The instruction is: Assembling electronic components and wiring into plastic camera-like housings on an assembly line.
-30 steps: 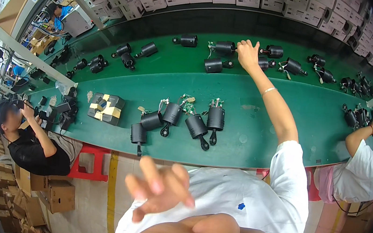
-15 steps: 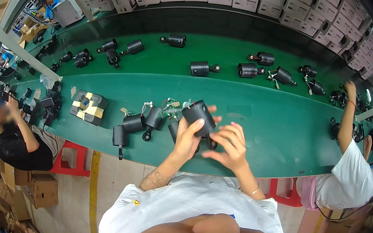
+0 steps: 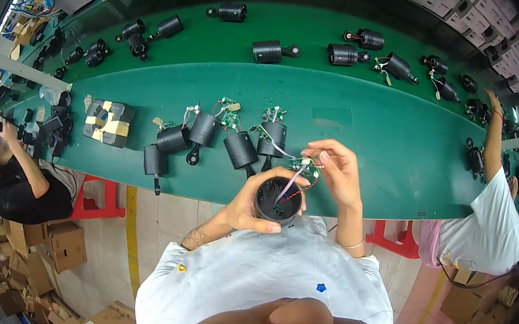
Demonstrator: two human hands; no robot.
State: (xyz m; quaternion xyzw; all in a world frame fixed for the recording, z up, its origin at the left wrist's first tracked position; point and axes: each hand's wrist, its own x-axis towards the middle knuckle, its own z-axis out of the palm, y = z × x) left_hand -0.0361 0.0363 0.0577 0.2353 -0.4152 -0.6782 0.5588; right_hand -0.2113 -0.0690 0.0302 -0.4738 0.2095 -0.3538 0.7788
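My left hand (image 3: 246,201) is wrapped round a black cylindrical housing (image 3: 268,204) close to my body, its open end facing up. Pale ribbon wires and a twisted red-and-black wire (image 3: 313,183) run out of it to a small green circuit board (image 3: 305,165). The thumb and fingers of my right hand (image 3: 340,174) pinch that board, just beyond the housing. To the left on the bench lie several similar black housings (image 3: 240,149), some with circuit boards (image 3: 231,117) hanging out on wires.
A black block with yellow tape (image 3: 108,123) lies on the green bench (image 3: 390,166) at left. More housings (image 3: 267,51) lie along the raised far strip. Co-workers sit at left (image 3: 26,190) and right (image 3: 494,222). Red stools (image 3: 100,200) and cardboard boxes (image 3: 68,245) stand below.
The housing has come nearer my body and turned open end up. My right hand, spread beside it before, now pinches its circuit board. The view has tipped down somewhat.
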